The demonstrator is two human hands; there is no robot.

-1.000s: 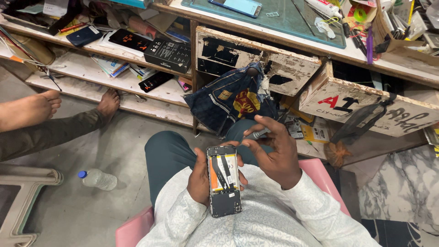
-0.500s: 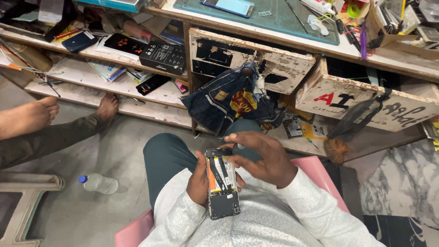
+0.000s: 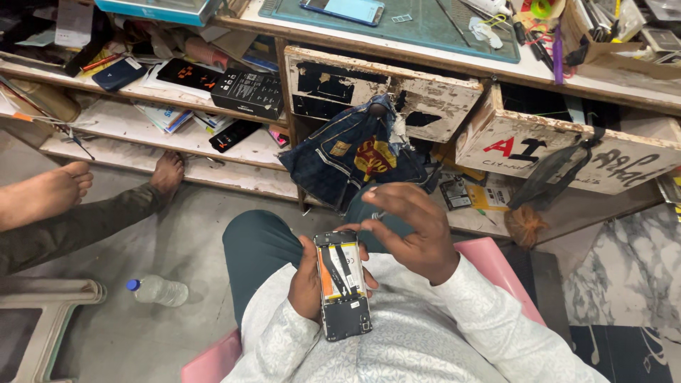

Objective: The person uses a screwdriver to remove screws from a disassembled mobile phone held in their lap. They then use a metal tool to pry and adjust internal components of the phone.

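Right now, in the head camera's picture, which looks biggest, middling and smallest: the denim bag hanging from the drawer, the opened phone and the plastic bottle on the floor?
1. Denim bag, clearly the largest.
2. Opened phone, held in the left hand; it is closest to the camera, so it looks enlarged.
3. Plastic bottle, close to the phone in apparent size, so that order is unsure.

A black rectangular box [image 3: 247, 93] lies on the upper shelf [image 3: 142, 92] beside a flat dark package [image 3: 186, 73]. A pale blue phone screen [image 3: 343, 10] rests on the desk [image 3: 511, 67]. Yellow-labelled packets [image 3: 489, 197] sit under the open drawers.
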